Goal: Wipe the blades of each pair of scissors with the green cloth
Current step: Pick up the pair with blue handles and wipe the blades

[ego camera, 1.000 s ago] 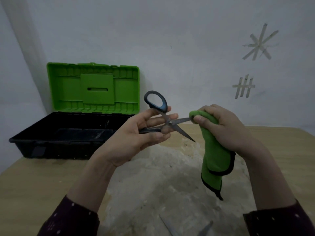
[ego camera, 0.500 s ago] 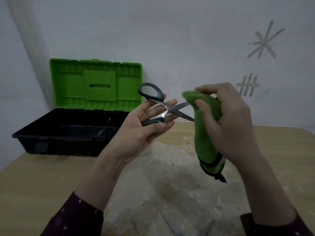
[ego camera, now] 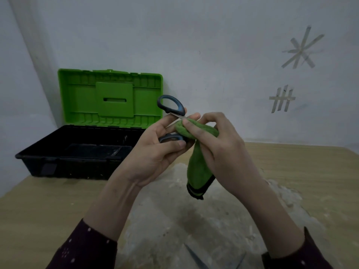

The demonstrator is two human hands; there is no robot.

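The right hand (ego camera: 219,150) has slid the green cloth (ego camera: 198,169) from the tips to the pivot and pinches it over the now-hidden blades. The left hand (ego camera: 153,152) grips the scissors (ego camera: 172,105), handles toward 10 o'clock. Probably a fresh stroke; another pair (ego camera: 194,255) waits at 6 o'clock.

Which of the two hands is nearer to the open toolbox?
Left. The left hand, holding the scissors, is by the right end of the toolbox; the right hand, gripping the green cloth, is farther right.

One scissors (ego camera: 171,137), perhaps a second pair (ego camera: 194,256), one green cloth (ego camera: 198,167), one toolbox (ego camera: 77,167).
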